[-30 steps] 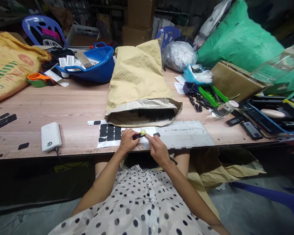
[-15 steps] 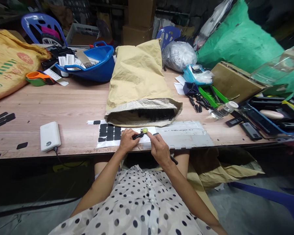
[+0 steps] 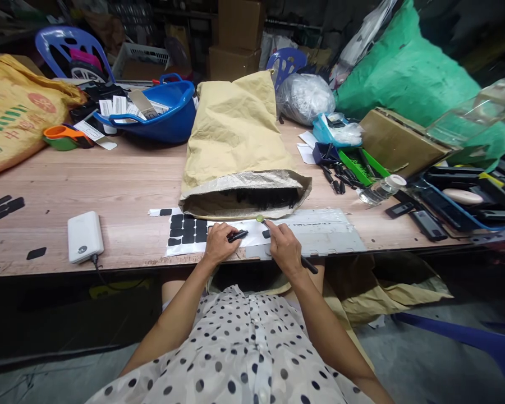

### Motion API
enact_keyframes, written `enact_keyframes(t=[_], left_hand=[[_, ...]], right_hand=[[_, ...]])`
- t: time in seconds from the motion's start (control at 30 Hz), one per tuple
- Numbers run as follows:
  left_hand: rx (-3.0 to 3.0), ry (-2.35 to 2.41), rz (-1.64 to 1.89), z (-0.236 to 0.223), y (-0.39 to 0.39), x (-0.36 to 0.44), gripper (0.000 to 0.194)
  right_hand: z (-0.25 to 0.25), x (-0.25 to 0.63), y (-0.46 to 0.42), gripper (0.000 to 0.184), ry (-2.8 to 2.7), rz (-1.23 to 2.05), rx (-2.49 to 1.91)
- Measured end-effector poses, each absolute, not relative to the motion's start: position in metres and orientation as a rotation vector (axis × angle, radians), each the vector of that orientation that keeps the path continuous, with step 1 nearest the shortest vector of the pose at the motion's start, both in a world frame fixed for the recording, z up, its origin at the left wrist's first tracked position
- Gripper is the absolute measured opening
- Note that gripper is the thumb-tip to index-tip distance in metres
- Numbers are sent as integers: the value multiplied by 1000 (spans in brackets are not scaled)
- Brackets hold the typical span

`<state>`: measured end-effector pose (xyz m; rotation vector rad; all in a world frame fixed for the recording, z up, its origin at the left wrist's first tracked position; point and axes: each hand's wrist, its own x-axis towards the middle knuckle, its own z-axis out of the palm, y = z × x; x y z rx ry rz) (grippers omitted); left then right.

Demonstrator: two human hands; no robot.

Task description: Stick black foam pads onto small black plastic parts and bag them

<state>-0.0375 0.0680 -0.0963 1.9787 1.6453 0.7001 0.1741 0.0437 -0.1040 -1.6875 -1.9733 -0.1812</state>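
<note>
My left hand is closed around a small black plastic part that points to the right, low over the table's front edge. My right hand grips a small hammer; its yellow-green round head shows beyond my fingertip and its dark handle sticks out below my palm. A gap separates hammer head and black part. Under my hands lies a white sheet with rows of black rounded stickers, partly hidden by my left hand. Right of it lies a grey plate.
A paper sack lies just ahead, its mouth facing me with dark pieces inside. A white power bank with a cable is to the left. A blue basin stands behind. Rightward are a green tray, a clear bottle and black parts.
My right hand has moved the hammer right and slightly up, away from the black part. The left hand stays in place, with the part's tip now uncovered.
</note>
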Motion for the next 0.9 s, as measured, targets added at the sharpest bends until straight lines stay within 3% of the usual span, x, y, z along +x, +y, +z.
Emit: enact_keyframes(t=[0.27,0.7,0.9], left_hand=[[2000,1647,681,-99,68,-38,15],[2073,1555,794,-112,70,-47,14],[2148,1335,903,-99,50,-47,18]], right_hand=[[-119,186,62,40,-1979,-306,-1709],[-122,172,55,38,-1960,-184,-1694],[-121,164,55,36,-1938,-293,-1702]])
